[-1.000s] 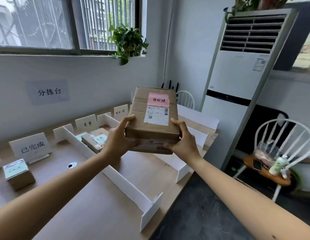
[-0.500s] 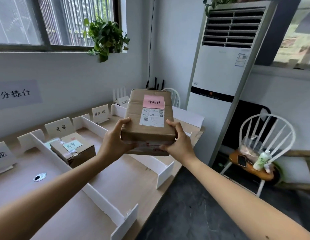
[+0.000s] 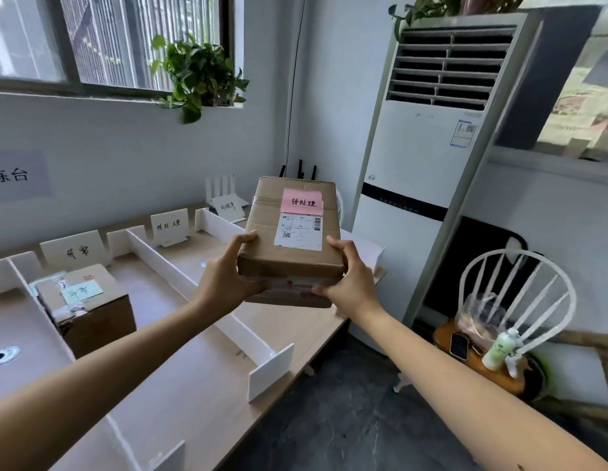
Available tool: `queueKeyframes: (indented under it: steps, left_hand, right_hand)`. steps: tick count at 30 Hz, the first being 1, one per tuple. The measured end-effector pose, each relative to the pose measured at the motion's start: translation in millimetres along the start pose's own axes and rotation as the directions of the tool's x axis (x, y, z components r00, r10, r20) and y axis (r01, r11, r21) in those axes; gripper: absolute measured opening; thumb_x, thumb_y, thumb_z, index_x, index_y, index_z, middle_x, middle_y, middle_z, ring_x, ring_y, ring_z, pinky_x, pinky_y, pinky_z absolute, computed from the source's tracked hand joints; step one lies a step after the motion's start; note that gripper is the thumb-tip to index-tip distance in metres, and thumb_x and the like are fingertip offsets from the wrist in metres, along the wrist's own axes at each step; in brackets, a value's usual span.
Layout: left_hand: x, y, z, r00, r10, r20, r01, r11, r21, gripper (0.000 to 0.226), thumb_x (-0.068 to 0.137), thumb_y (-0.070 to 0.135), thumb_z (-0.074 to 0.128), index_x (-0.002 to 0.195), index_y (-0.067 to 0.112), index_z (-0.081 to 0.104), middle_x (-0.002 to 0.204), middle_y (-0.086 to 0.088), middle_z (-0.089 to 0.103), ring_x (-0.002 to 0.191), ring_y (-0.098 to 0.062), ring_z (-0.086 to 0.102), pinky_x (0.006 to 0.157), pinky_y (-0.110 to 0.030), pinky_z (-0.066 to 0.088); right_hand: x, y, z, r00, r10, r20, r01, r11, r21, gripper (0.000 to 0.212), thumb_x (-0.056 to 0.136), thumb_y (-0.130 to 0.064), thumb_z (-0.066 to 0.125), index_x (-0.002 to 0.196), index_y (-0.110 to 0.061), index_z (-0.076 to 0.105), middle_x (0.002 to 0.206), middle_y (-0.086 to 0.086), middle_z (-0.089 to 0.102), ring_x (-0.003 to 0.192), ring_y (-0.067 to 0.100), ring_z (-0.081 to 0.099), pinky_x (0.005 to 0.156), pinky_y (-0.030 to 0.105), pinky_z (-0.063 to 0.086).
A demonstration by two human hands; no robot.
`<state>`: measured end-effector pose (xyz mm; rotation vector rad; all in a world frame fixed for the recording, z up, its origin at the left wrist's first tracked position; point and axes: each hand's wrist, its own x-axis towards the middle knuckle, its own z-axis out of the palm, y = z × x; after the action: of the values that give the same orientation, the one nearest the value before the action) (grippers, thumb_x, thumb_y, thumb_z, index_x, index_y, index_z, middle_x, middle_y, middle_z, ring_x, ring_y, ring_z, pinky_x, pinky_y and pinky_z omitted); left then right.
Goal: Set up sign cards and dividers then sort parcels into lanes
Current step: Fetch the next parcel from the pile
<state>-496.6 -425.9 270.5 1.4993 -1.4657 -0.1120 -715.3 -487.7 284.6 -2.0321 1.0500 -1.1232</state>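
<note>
Left hand (image 3: pixel 228 277) and right hand (image 3: pixel 350 285) grip parcel (image 3: pixel 290 253) at near corners, held above worktop (image 3: pixel 200 379). Sorting step. Pink tag (image 3: pixel 302 200) reads 待处理; likely next: lower into lane (image 3: pixel 173 266) before matching sign card (image 3: pixel 169 225).

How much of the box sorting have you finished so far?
Setup looks done: white sign cards and white divider strips stand on the wooden table. One brown cardboard box with a green note sits in a lane. In hand: left hand and right hand hold a brown cardboard parcel with a pink note. Left: setting it down in a lane.
</note>
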Motion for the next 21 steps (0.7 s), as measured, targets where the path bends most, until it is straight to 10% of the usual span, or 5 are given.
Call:
queueKeyframes:
  steps: [21]
  left_hand:
    - [8,3,81,0.997,-0.074,-0.009,0.075,0.992,0.098,0.085,0.063,0.008,0.086,0.136,0.018,0.043,0.113,-0.009,0.059,0.084,-0.022,0.056,0.067,-0.025,0.044]
  right_hand:
    - [38,95,-23,0.996,-0.038,0.079,0.035,0.998,0.046,0.077,0.066,-0.010,0.086,0.127,-0.030,0.044,0.109,-0.018,0.055,0.088,-0.005,0.058,0.077,0.007,0.049]
